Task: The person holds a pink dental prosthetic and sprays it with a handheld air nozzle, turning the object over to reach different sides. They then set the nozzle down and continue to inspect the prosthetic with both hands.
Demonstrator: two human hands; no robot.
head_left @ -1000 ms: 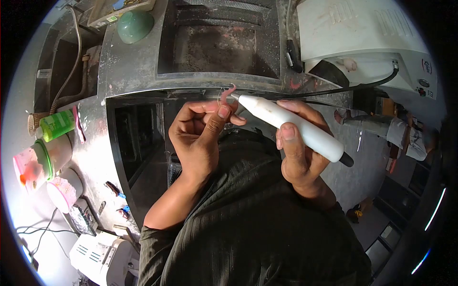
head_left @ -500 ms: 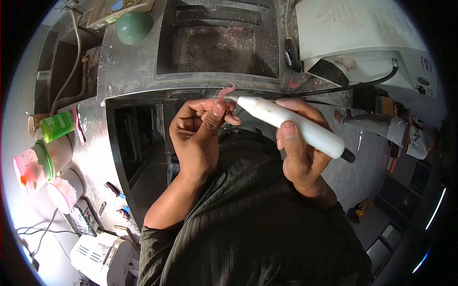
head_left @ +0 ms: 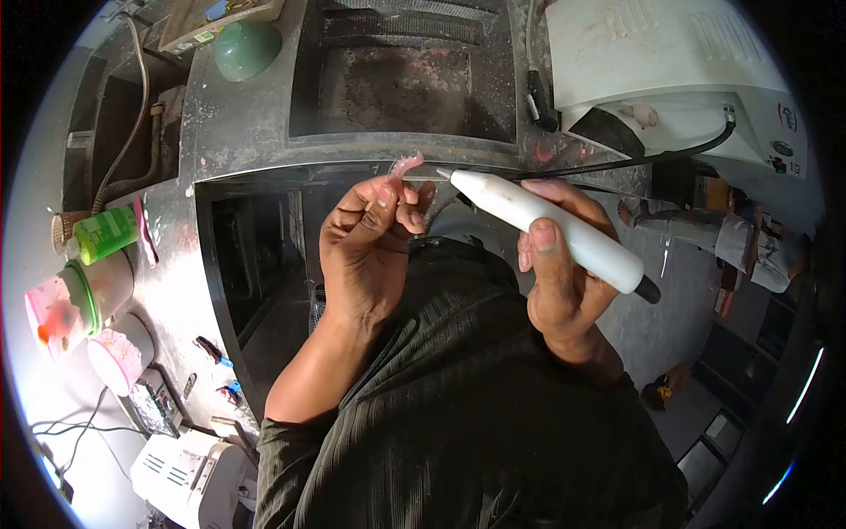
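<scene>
My left hand [head_left: 363,242] pinches a small, curved pink denture plate [head_left: 405,165] between thumb and fingers, its hooked end sticking up above the fingertips. My right hand [head_left: 564,282] wraps round a white rotary handpiece [head_left: 546,227], with the thumb pressed along its side. The handpiece has a metal nose and a black rear cap. From the nose a thin bit [head_left: 421,179] points left, its far end overlapping the plate beside my left fingertips. Both hands are raised in front of my dark shirt.
Ahead, a grey bench holds a recessed dusty tray [head_left: 397,93], a green bowl [head_left: 248,51] and a white machine [head_left: 661,62] with a black hose [head_left: 652,161]. To the left are a green bottle [head_left: 106,234], pink-stained tubs [head_left: 66,309] and a white motor unit [head_left: 189,476].
My left hand has turned slightly and the plate has shifted left. The handpiece has moved a little right and down, so more of the bit shows between its nose and the plate.
</scene>
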